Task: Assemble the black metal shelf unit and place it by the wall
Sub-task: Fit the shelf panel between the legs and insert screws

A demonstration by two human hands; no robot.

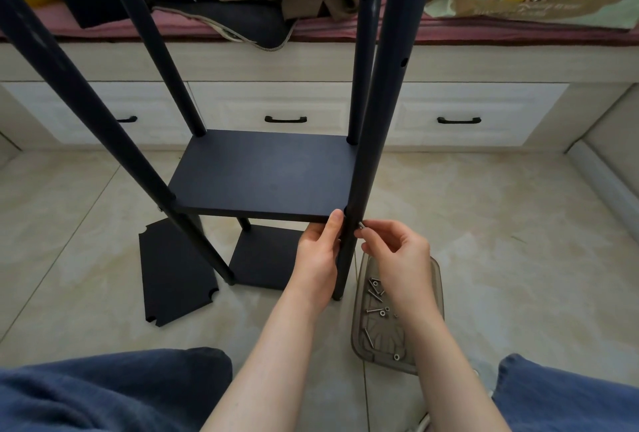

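The black shelf unit stands on the tiled floor with several upright poles. Its middle shelf board [262, 174] sits above a lower board [264, 260]. My left hand [320, 251] holds the near right corner of the middle board against the near right pole [375, 127], thumb on the board's edge. My right hand [397, 251] pinches a silver screw [361, 225] at the pole's right side, level with that board.
A loose black shelf board [174, 270] lies flat on the floor at the left. A clear grey tray [435, 293] with several screws sits by my right forearm. White drawers [283, 113] under a cluttered bed run along the back. My knees frame the bottom.
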